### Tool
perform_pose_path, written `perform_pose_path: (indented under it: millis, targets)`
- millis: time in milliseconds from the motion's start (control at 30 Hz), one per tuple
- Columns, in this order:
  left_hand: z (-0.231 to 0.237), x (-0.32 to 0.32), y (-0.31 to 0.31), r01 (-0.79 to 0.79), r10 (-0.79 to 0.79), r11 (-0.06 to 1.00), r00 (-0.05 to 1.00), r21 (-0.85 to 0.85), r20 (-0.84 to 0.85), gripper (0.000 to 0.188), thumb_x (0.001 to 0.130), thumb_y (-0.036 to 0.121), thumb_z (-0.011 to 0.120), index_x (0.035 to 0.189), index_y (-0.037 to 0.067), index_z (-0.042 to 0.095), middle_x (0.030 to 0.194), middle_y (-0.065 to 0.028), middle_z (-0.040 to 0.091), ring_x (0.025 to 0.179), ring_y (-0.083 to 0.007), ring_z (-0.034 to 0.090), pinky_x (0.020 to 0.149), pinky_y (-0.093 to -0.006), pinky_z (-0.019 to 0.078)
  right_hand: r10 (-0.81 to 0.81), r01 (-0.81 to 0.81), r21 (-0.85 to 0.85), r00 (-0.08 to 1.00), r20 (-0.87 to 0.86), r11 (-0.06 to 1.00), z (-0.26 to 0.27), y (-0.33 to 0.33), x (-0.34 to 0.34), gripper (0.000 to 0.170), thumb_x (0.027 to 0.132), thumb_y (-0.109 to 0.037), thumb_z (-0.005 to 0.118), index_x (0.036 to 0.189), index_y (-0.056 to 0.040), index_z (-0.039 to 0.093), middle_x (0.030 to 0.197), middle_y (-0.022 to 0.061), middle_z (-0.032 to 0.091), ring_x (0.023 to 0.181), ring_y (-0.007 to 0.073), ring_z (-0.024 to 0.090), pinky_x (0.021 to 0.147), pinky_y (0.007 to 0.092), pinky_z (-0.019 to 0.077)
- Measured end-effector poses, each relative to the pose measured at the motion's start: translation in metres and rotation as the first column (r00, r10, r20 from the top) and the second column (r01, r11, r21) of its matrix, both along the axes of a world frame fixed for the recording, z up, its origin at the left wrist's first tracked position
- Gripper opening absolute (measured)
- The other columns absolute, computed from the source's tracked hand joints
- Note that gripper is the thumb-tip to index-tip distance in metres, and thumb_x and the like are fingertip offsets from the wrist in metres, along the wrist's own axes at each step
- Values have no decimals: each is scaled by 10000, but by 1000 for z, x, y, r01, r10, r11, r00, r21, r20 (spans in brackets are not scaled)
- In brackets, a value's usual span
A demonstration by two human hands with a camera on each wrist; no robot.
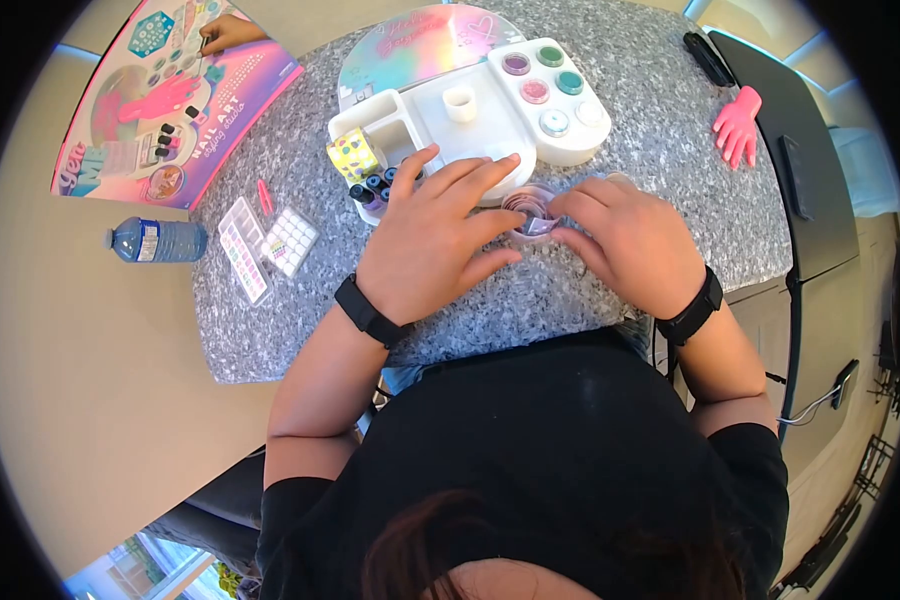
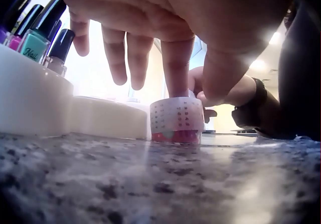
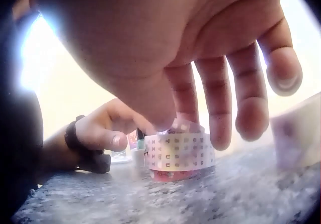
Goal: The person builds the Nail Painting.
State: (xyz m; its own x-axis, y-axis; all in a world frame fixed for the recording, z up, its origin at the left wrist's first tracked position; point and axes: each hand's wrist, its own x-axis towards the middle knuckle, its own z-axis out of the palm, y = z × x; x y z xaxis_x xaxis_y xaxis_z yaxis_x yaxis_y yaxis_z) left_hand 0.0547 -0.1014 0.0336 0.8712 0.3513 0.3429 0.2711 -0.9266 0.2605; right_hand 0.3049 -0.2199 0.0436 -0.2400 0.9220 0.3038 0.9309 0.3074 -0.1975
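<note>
Fingers of the left hand (image 1: pixel 435 230) spread over the coiled strip (image 1: pixel 532 208), which lies on the speckled grey tabletop (image 1: pixel 270 345) just right of the centre of the frame in the head view. The left grip is wide: the index finger reaches down to the top of the coil, touching it, while the other fingers hang apart. The right hand (image 1: pixel 635 235) comes in from the right, its grip narrow, thumb and index finger pinching the upper edge of the coil, with its remaining fingers loosely extended. Rows of small dark letters run around the coil's pale outer band, above a pink-red lower part.

Just above the hands in the frame sits the white tray (image 1: pixel 435 125), bearing a small white cup (image 1: pixel 460 104). At its left side are a yellow patterned roll (image 1: pixel 355 155) and dark-capped bottles (image 1: pixel 375 185); at its right end, a raised section (image 1: pixel 570 152) holds six round pots of different colours. The iridescent panel (image 1: pixel 425 50) stands behind the tray.

A pink model hand (image 1: pixel 738 125) lies at the upper right. Toward the left are a pink tool (image 1: pixel 264 197), a long case (image 1: pixel 243 250) and a white compartment case (image 1: pixel 290 241). A printed box (image 1: pixel 170 110) fills the upper left, above a water bottle (image 1: pixel 158 241).
</note>
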Motion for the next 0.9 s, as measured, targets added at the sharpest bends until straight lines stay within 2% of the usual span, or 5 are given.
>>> perform_pose_path:
  millis: [200, 333, 433, 633, 900]
  targets:
    - [2, -1, -1, 56, -56, 998, 998, -17, 4, 229, 881, 329, 899, 1064, 202, 847, 1579, -16, 674, 1469, -251, 595, 1298, -584, 313, -11, 9, -10, 992, -128, 1000, 4, -1, 6, 230, 982, -256, 798, 1155, -134, 710, 1067, 64, 704, 944, 325, 733, 775, 449, 602]
    - [2, -7, 5, 133, -133, 991, 991, 29, 12, 220, 900, 337, 892, 1053, 184, 850, 1501, -2, 732, 1446, -236, 628, 1279, -569, 357, -112, 108, -52, 990, -87, 993, 20, -6, 31, 243, 943, -213, 835, 1125, -107, 715, 1105, 84, 722, 970, 358, 744, 790, 473, 596]
    - [2, -9, 3, 187, -184, 982, 980, -40, 73, 283, 923, 350, 880, 1139, 170, 851, 1463, 11, 756, 1431, -224, 653, 1249, -556, 413, -191, 186, -158, 981, -17, 970, 27, -13, 37, 231, 921, -192, 849, 1095, -102, 728, 1085, 88, 727, 972, 358, 743, 788, 476, 592]
    - [5, -1, -16, 177, -176, 984, 983, 19, -51, 479, 973, 394, 836, 1395, 176, 770, 1511, 5, 731, 1424, -226, 665, 1260, -514, 437, -194, 201, -228, 980, 54, 953, 5, -12, 43, 132, 957, -161, 794, 1051, -89, 738, 1031, 87, 742, 951, 359, 746, 791, 473, 591]
    - [0, -5, -21, 177, -179, 984, 978, -29, -103, 388, 983, 270, 816, 1357, 182, 763, 1430, 4, 767, 1319, -186, 723, 1240, -487, 464, 54, -63, -41, 980, -194, 997, 10, -14, 27, 148, 971, -144, 773, 1096, -87, 718, 1083, 93, 771, 946, 371, 751, 771, 466, 604]
